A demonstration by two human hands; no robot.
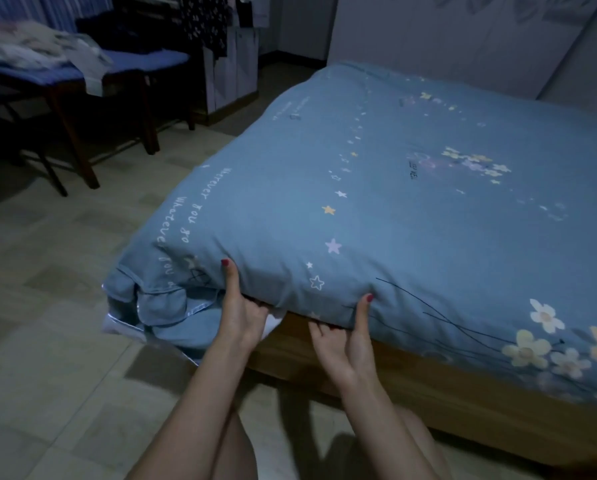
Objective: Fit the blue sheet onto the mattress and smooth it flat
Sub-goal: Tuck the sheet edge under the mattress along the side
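The blue sheet (394, 188), printed with stars, flowers and white writing, covers the top of the mattress. At the near left corner it bunches in loose folds (158, 306) over a white, shiny mattress edge (117, 325). My left hand (241, 306) grips the sheet's lower edge near that corner, thumb up on the side, fingers curled beneath. My right hand (349, 330) grips the same edge a little to the right, thumb pressed on the fabric, fingers tucked between the mattress and the wooden bed frame (428, 382).
A dark wooden table (82, 109) with a blue cloth and a heap of clothes (37, 46) stands at the back left. Tiled floor (65, 341) lies left of the bed. A pale wall or wardrobe (446, 36) runs behind the bed.
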